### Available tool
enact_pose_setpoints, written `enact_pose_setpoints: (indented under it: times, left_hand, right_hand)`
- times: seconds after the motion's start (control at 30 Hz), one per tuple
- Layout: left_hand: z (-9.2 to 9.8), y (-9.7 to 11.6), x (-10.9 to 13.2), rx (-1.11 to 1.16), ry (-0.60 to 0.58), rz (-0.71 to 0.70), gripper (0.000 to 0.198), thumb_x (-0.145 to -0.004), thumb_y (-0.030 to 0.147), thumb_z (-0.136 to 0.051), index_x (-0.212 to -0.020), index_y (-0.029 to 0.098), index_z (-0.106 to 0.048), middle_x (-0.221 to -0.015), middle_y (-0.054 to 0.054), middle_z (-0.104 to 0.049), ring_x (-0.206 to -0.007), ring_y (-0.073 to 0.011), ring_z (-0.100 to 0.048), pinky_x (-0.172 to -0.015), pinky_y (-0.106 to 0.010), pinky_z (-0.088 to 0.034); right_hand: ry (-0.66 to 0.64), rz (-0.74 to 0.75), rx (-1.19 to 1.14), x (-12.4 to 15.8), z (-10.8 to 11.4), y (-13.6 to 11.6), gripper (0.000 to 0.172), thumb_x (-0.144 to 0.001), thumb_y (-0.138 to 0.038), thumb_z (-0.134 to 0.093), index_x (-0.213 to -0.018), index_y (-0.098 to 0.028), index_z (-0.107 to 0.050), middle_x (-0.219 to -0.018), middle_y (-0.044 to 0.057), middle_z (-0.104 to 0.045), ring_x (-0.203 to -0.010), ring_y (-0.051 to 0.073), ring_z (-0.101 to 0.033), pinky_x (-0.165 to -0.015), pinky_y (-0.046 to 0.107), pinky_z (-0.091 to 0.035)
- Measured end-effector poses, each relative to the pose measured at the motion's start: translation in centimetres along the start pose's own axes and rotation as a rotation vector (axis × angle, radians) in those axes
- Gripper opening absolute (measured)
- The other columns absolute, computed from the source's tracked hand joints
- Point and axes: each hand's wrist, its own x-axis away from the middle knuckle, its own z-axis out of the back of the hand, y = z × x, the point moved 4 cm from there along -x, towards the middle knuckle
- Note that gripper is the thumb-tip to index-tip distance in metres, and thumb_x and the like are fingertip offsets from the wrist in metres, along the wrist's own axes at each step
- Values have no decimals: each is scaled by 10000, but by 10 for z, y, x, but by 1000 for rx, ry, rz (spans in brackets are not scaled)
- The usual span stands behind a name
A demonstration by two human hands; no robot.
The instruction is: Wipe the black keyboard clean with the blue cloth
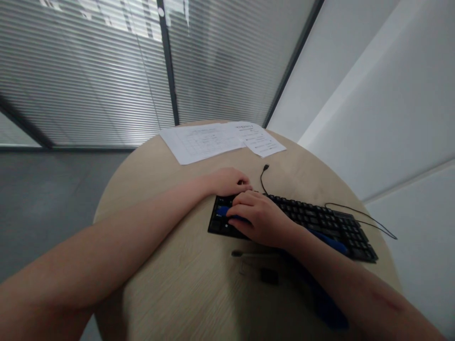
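A black keyboard (309, 217) lies at a slant on the round wooden table. My left hand (227, 181) is at its far left corner, fingers curled against the far edge. Over the left-hand keys, my right hand (266, 217) closes around a blue thing (222, 211). More blue (330, 242) shows beyond my right wrist along the near keys; whether it is one piece, and its kind, I cannot tell. In shadow below the keyboard are a thin stick with a dark tip (237, 254), a small black piece (269, 275) and a dark blue item (330, 308), partly behind my right forearm.
Printed paper sheets (206, 142) lie at the far side of the table (170, 274). A black cable with a USB plug (266, 167) extends behind the keyboard, and a cable loop (377, 222) hangs past the right edge. Blinds (88, 71) and a white wall (401, 109) stand beyond.
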Motion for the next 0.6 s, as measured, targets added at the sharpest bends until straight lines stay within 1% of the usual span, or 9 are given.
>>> enact_pose_setpoints:
  times: [0.2, 0.33, 0.47, 0.6]
  left_hand:
    - [0, 1, 3, -1, 9, -18, 374, -985, 445, -459, -939, 205, -742, -908, -57, -745, -771, -181, -608, -683, -300, -395]
    - [-1, 0, 4, 3, 13, -23, 378, -987, 448, -457, -959, 206, -746, -909, -53, -745, -768, -173, -605, -679, -291, -398]
    - [-1, 0, 5, -7, 18, -15, 402, -989, 470, -452, -940, 197, -742, -881, -54, -739, -758, -172, -605, -668, -285, -397]
    - [-1, 1, 6, -33, 14, -10, 417, -996, 481, -431, -952, 207, -743, -893, -47, -742, -773, -174, -608, -670, -281, -392]
  right_hand:
    - [61, -17, 25, 5, 1, 0, 155, -940, -268, -643, -1052, -187, -714, -958, 68, -673, -944, 218, -583, -911, 394, -469]
    - [71, -61, 32, 7, -2, 1, 181, -904, -296, -688, -1041, -179, -707, -949, 67, -686, -924, 227, -583, -910, 407, -451]
    - [36, -58, 32, 7, -4, 0, 117, -887, -213, -668, -983, -192, -731, -904, 52, -678, -883, 209, -570, -870, 374, -430]
    - [21, -20, 16, 7, -2, -2, 133, -899, -150, -612, -918, -179, -741, -847, 42, -655, -835, 181, -543, -835, 333, -404]
